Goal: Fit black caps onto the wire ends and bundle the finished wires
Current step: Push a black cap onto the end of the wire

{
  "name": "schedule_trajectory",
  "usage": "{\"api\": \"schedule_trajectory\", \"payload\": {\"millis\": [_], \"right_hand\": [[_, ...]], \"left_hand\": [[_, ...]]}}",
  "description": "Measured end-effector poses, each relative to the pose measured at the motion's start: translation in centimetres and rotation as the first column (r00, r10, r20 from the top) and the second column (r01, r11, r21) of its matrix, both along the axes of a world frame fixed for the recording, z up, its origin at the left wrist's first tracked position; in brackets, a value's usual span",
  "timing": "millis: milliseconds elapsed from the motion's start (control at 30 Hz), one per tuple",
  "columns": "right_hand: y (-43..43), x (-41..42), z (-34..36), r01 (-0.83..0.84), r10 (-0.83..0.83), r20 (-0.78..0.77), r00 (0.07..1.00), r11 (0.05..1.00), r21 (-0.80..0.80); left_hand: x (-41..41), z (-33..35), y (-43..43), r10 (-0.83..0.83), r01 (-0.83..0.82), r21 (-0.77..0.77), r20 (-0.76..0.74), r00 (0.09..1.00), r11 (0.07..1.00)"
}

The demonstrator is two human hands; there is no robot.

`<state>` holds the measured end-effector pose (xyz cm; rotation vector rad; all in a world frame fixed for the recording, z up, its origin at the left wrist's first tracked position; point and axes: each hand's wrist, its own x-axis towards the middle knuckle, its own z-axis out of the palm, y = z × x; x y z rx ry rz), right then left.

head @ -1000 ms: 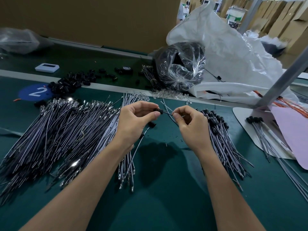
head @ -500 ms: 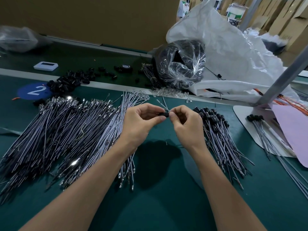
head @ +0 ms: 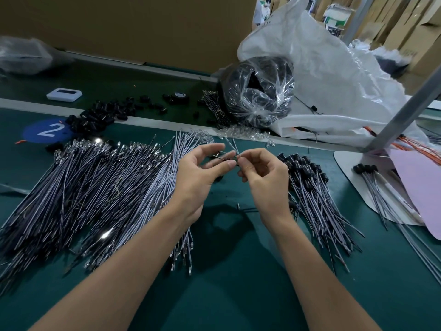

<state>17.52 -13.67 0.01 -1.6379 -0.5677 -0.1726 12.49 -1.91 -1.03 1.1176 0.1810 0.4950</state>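
The right hand (head: 265, 177) is curled, its thumb and forefinger pinching a thin grey wire (head: 232, 146) whose free ends stick up and away from the fingertips. The left hand (head: 198, 173) is held wide just left of it, thumb and forefinger apart and the fingers nearly straight. A small black cap (head: 228, 160) sits between the two hands at the wire's end, close to the left forefinger. It is blurred, so I cannot tell whether that finger touches it. Both hands hover above the green surface (head: 238, 271).

To the left lies a broad pile of bare wires (head: 95, 187), fanned out with their metal tips toward the far side. To the right, just beside the right hand, lies a smaller pile of capped wires (head: 315, 192), black ends pointing far. Further right, a few more capped wires (head: 372, 182) rest on a white board (head: 346, 168) beside a pink sheet (head: 424, 187).

On the far left, loose black caps (head: 100, 115) are heaped near a blue disc marked 2 (head: 47, 131), with a white device (head: 64, 94) behind them. A clear bag of dark parts (head: 257, 91) leans against a large white sack (head: 334, 68) on the far right.
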Motion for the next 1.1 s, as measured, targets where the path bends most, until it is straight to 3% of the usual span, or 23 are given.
{"api": "schedule_trajectory", "payload": {"millis": [100, 267, 433, 633, 1100], "right_hand": [[0.1, -0.2, 0.0, -0.004, 0.004, 0.031, 1.0, 1.0, 0.01], [0.2, -0.4, 0.0, -0.022, 0.019, 0.053, 0.998, 0.998, 0.054], [0.0, -0.2, 0.2, 0.025, -0.024, -0.006, 1.0, 0.996, 0.088], [-1.0, 0.7, 0.2, 0.078, -0.075, 0.03, 0.997, 0.988, -0.132], [-0.7, 0.7, -0.1, 0.107, -0.077, 0.148, 0.986, 0.973, -0.203]], "left_hand": [[0.0, 0.0, 0.1, -0.015, 0.012, -0.076, -0.034, 0.999, 0.997], [0.0, 0.1, 0.2, -0.083, 0.093, -0.255, 0.052, 0.995, 0.963], [-0.1, 0.6, 0.7, -0.031, 0.06, -0.313, 0.099, 0.995, 0.948], [-0.3, 0.7, 2.0, 0.089, -0.036, -0.435, 0.102, 0.991, 0.9], [-0.3, 0.9, 1.5, 0.044, -0.011, -0.317, 0.096, 0.994, 0.948]]}}
